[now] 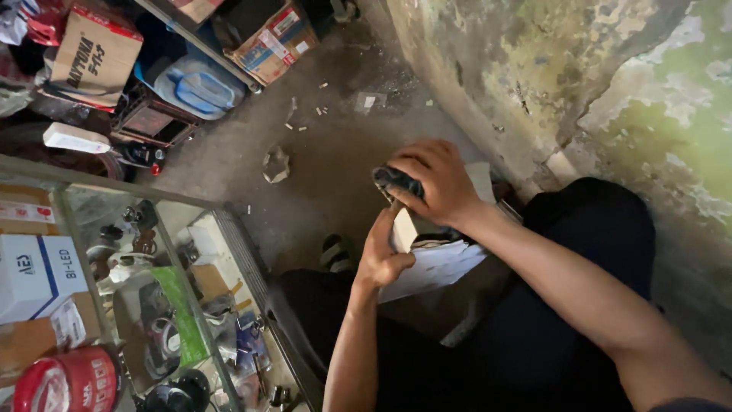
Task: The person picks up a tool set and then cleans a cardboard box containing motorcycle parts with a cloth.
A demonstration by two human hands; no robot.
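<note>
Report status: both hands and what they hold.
Left hand gripping small white box. Right hand closed on dark part above box. White papers beneath. Nothing blocking.

One head-worn view looks steeply down from close above the hands (pixel 412 221), facing the floor (pixel 320 152), with a glass case (pixel 152 252) at left and a wall (pixel 579 76) at right.

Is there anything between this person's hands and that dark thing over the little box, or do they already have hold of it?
Nothing visible stands between. The right hand already grips the dark bundled object from above, and the left hand holds the small pale box directly under it, open end up. What the dark object is cannot be told.
</note>
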